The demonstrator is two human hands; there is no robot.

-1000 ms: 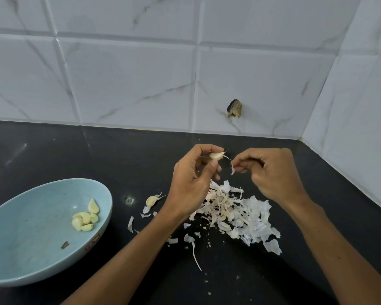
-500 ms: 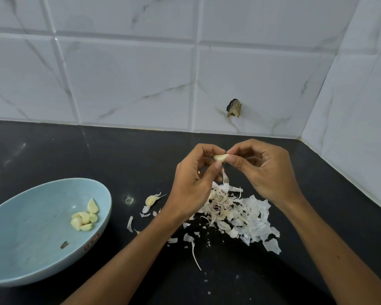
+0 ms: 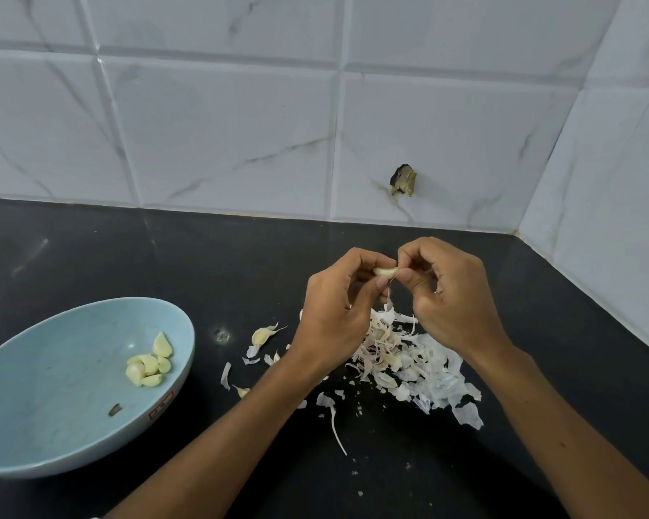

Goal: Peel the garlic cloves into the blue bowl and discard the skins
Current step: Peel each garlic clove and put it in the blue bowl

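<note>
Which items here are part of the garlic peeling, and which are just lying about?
Job: held clove, left hand, right hand, blue bowl, peeled cloves, skin pile, unpeeled clove.
Lying about: dark lump on the wall tile, dark scrap in the bowl.

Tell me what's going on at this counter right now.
A person is peeling garlic over a black counter. The left hand holds a garlic clove while the right hand pinches its end, above a pile of skins. A few peeled cloves lie in the blue bowl at the left, and one unpeeled clove sits on the counter between bowl and hands.
</note>
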